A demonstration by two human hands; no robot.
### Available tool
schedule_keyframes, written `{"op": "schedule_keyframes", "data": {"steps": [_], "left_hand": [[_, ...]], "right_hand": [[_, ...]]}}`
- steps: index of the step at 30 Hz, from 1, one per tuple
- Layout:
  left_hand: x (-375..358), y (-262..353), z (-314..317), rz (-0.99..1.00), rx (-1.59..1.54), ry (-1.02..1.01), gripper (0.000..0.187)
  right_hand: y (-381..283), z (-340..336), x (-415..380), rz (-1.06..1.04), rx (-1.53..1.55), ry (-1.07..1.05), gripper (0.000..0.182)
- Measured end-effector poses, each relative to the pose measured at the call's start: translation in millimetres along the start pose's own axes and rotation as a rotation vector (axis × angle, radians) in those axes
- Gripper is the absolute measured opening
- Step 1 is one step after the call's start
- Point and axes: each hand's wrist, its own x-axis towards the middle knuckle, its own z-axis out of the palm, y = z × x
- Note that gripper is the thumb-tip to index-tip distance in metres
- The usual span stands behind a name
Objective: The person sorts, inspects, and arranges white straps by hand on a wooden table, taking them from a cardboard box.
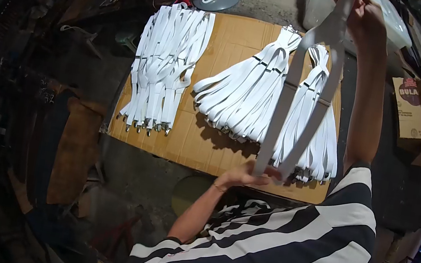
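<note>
A pair of white suspenders point(324, 33) is stretched lengthwise in front of me, its single strap at the top parting into two straps with adjuster slides. My right hand point(366, 15), raised at the top right, is closed on the upper end. Lower down, near the table's front edge, my left hand point(247, 175) is closed around the lower ends of the two straps; its fingertips are partly hidden. Behind the straps lies a bundle of white suspenders point(324, 134), partly covered. Left of it is a fanned bundle of suspenders point(250, 91) with metal clips.
Another group of white suspenders point(163, 62) lies at the left of the cardboard-covered table point(206, 156). A printed cardboard box point(414, 110) stands at the right. Behind the table are a white plastic container point(318, 4) and a fan with a round grey base point(217, 0).
</note>
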Motion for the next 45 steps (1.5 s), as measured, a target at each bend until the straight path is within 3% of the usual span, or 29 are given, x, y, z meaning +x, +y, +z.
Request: {"op": "schedule_keyframes", "data": {"steps": [1, 2, 3, 5, 6, 8, 9, 10, 11, 15, 20, 24, 27, 32, 35, 38, 40, 45], "left_hand": [[-3, -1, -12, -0.067, 0.075, 0.005, 0.034], [-6, -1, -24, -0.132, 0.156, 0.006, 0.035], [-12, -1, -34, -0.140, 0.163, 0.011, 0.035], [-25, -2, -45, -0.322, -0.070, 0.008, 0.038], [-29, -2, -47, -0.330, -0.061, 0.011, 0.038], [-36, 0, -51, -0.318, -0.366, 0.194, 0.037], [-36, 2, -55, -0.328, -0.357, 0.197, 0.037], [-34, 5, -59, -0.310, -0.416, 0.225, 0.037], [-32, 8, -64, -0.290, -0.476, 0.254, 0.037], [-20, 17, -89, -0.326, -0.389, 0.275, 0.034], [-6, 24, -105, -0.354, -0.345, 0.319, 0.037], [8, 31, -109, -0.400, -0.376, 0.363, 0.042], [16, 35, -112, -0.412, -0.387, 0.384, 0.048], [30, 35, -112, -0.358, -0.471, 0.461, 0.051], [32, 34, -114, -0.308, -0.453, 0.545, 0.042], [29, 37, -117, -0.424, -0.359, 0.591, 0.034], [30, 43, -116, -0.604, -0.208, 0.686, 0.030], [33, 59, -111, -0.697, 0.106, 0.885, 0.026]], "right_hand": [[0, -23, 12, -0.063, -0.210, -0.226, 0.038], [-7, -89, 47, -0.020, -0.248, -0.320, 0.042], [-2, -106, 48, 0.090, -0.176, -0.119, 0.040], [-2, -177, 84, -0.110, -0.943, -0.114, 0.032], [3, -180, 98, 0.141, -0.577, 0.011, 0.022], [23, -199, 106, 0.215, -0.620, 0.263, 0.022], [34, -217, 111, 0.278, -0.628, 0.363, 0.022], [34, -240, 114, 0.402, -0.482, 0.221, 0.015], [41, -263, 117, 0.426, -0.507, 0.267, 0.012], [79, -303, 126, 0.312, -0.479, 0.799, 0.014], [95, -393, 126, 0.359, -0.637, 0.758, 0.013], [111, -400, 117, 0.378, -0.808, 0.792, 0.012], [124, -445, 116, 0.371, -0.780, 0.797, 0.006], [132, -480, 108, 0.353, -0.951, 0.790, 0.014], [139, -487, 106, 0.330, -1.067, 0.862, 0.021], [138, -483, 105, 0.377, -1.263, 0.903, 0.030], [137, -483, 102, 0.373, -1.305, 0.875, 0.032], [135, -482, 97, 0.438, -1.476, 0.857, 0.032]]}}
